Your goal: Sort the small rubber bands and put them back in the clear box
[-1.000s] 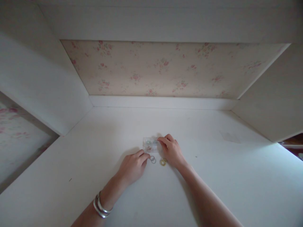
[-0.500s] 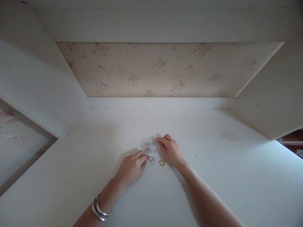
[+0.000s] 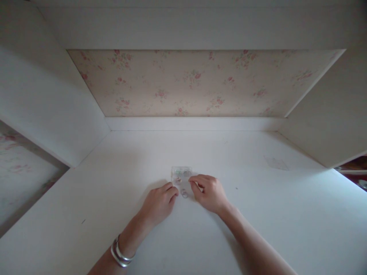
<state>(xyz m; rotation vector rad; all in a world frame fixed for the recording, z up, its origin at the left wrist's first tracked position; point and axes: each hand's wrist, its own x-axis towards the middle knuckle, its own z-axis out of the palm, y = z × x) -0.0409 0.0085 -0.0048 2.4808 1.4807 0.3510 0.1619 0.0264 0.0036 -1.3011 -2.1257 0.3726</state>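
Observation:
A small clear plastic box (image 3: 181, 168) with compartments lies on the white table, and a few small rings show inside it. Just in front of the box are silver-coloured rings (image 3: 184, 194), overlapping each other. My left hand (image 3: 162, 200) rests at the box's near left corner, fingers curled and pressed together; what they hold, if anything, is hidden. Over the box's near right corner, my right hand (image 3: 210, 193) pinches thumb and forefinger together. Whatever sits between those fingertips is too small to make out. No yellow ring is visible now.
A thin transparent sheet (image 3: 276, 163) lies on the white table (image 3: 183, 244) at the right. Small dark specks dot the surface. White side panels and a floral-papered back wall (image 3: 183, 88) enclose the far side.
My right hand has drawn back from the box's far right side towards me, with its fingertips now nearer its front corner. The yellow ring seen earlier on the table no longer shows.

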